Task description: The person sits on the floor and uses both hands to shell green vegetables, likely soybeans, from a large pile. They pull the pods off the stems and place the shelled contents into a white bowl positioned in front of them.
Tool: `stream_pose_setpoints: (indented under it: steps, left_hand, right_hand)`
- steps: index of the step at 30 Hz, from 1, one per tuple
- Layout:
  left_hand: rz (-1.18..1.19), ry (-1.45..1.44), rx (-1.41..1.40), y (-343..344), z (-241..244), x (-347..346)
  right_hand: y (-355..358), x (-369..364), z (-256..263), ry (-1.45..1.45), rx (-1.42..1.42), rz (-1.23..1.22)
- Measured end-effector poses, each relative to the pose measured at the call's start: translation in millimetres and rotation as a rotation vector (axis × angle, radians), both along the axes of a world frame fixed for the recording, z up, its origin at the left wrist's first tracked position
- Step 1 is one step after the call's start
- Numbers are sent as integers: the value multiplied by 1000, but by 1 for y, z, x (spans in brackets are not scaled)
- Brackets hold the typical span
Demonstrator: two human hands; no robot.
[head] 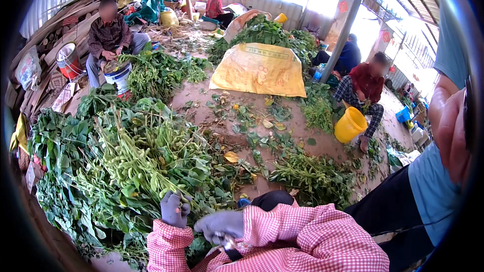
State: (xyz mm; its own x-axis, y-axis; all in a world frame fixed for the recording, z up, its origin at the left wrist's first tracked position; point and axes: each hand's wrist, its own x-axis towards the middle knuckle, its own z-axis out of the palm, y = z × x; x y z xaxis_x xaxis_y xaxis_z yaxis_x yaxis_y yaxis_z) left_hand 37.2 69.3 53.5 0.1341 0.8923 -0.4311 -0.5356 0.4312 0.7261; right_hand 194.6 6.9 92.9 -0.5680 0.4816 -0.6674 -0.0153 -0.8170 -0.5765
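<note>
My left hand (174, 210), in a grey glove, has its fingers curled around the near end of some soybean plants (140, 162). These carry many green pods and lie on top of a large leafy heap (72, 181). My right hand (221, 226), gloved the same way, is just right of the left one and blurred by motion. A small shiny object with a dark part (230, 244) shows below it; whether the hand grips it is unclear. Both sleeves are pink checked cloth.
More soybean plants (314, 177) lie ahead to the right, among fallen leaves. A yellow sack (261, 70) leans on another heap. Seated people work by a white bucket (118, 77) and a yellow bucket (349, 124). Someone in a blue shirt (431, 185) is close on my right.
</note>
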Motion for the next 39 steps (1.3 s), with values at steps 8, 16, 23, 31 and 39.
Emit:
stream_pose_setpoints:
  steps: [8,16,23,31,39]
  left_hand:
    - [19,-54,101,-1,-4,4]
    - [-79,-51,174,-6,0,0]
    - [-47,-36,187,-6,4,8]
    - [-24,-114,79,-3,-5,-1]
    - [-40,-106,90,-4,1,1]
  right_hand:
    - [-61,13,-48,61,473,476]
    - [8,30,-19,-88,553,-64]
    - [44,34,19,-197,691,-369]
    - [1,65,111,-186,1652,-528]
    - [-33,89,209,476,2308,-394]
